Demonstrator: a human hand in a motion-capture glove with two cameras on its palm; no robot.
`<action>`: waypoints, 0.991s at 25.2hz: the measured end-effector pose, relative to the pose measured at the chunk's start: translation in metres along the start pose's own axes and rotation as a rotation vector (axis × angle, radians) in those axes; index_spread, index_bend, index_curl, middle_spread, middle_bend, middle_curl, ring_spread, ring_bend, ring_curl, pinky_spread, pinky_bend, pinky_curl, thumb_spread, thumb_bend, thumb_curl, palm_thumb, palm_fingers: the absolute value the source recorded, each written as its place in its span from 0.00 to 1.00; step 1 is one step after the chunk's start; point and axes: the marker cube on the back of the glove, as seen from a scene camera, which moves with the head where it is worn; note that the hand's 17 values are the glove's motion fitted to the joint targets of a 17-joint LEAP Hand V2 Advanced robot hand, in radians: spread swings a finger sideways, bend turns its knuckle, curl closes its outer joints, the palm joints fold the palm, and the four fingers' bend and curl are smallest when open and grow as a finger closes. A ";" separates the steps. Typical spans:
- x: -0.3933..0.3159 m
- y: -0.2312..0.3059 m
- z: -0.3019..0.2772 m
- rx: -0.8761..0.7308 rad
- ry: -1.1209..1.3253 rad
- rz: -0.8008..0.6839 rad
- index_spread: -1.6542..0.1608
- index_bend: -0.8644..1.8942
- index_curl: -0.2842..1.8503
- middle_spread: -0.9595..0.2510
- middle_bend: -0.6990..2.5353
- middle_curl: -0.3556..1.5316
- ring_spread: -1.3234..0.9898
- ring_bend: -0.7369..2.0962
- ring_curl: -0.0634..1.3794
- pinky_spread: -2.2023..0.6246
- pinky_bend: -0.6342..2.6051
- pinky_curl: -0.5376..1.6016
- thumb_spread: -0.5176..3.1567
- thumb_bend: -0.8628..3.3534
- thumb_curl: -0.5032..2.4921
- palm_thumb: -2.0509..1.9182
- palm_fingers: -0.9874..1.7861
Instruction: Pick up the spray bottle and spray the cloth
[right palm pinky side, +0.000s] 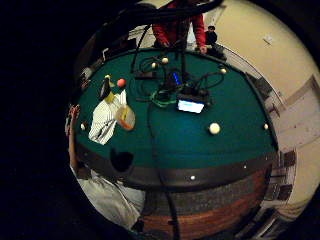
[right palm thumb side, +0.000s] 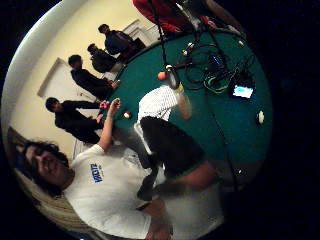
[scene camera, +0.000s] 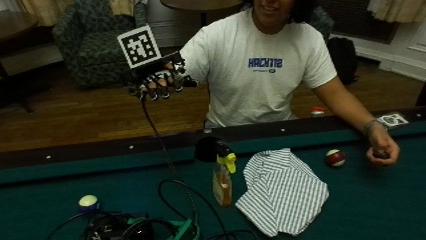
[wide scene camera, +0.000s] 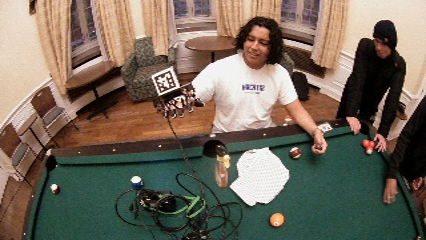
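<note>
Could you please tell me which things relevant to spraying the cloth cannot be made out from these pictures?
- Spray bottle: its nozzle direction is unclear in the outside view, since the dark head blends into the table's pocket behind it.
- How full the bottle is: too dim to tell in every view.
- Cloth: whether it is wet cannot be seen.
- Right hand: raised away from the table; its palm faces away in the outside views.

A green-felt pool table (scene camera: 373, 200) carries a red-and-white billiard ball (scene camera: 335, 158), a blue-and-white ball (scene camera: 88, 201) and an orange ball (wide scene camera: 276, 219). A tangle of black and green cables (scene camera: 143, 227) lies beside a small lit screen (right palm pinky side: 190, 105).
</note>
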 end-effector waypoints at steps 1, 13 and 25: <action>0.000 0.000 0.000 -0.003 0.002 0.006 0.79 0.39 0.16 0.75 0.29 0.22 0.56 0.35 0.08 0.81 0.29 0.28 0.26 0.24 0.19 0.58 0.51; 0.006 -0.011 0.016 -0.028 0.014 -0.025 0.69 0.38 0.22 0.70 0.29 0.28 0.55 0.35 0.14 0.85 0.29 0.34 0.40 0.23 0.21 0.59 0.49; 0.023 0.012 0.068 -0.165 -0.052 -0.028 0.67 0.37 0.24 0.69 0.28 0.31 0.54 0.34 0.17 0.85 0.29 0.36 0.43 0.22 0.23 0.59 0.49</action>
